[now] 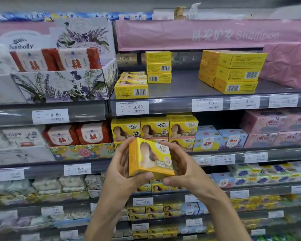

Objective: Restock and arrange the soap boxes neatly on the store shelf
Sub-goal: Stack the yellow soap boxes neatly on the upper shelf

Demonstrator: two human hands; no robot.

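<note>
Held box: yellow soap box (pixel 150 158), tilted with one corner uppermost, printed face toward the camera, in the air before the middle shelf (pixel 285 153), touching no shelf.
Left hand (pixel 123 169): curled round the box's left side, thumb pressed at its lower edge.
Right hand (pixel 182 167): curled round the right side, thumb beneath the lower edge; fingers behind the box hidden.
Done so far: front row of yellow boxes (pixel 155 130) on the middle shelf upright, faces forward, close-set. On the upper shelf (pixel 182 86), a left stack (pixel 131 86), a narrow stack (pixel 158 66) behind it and a larger right block (pixel 233 72), all squared, barcode sides outward.
Left to do: probably placing of the held box; likely filling of the bare stretch between narrow stack and right block. Mid-task, on this evidence.
Hidden: lower tier of the middle row partly covered by both hands; depth of stock behind each front row unseen.
Hard to read: lower shelves (pixel 42 202) blurred; price labels (pixel 283 101) at far right illegible; destination of the held box not determinable.
</note>
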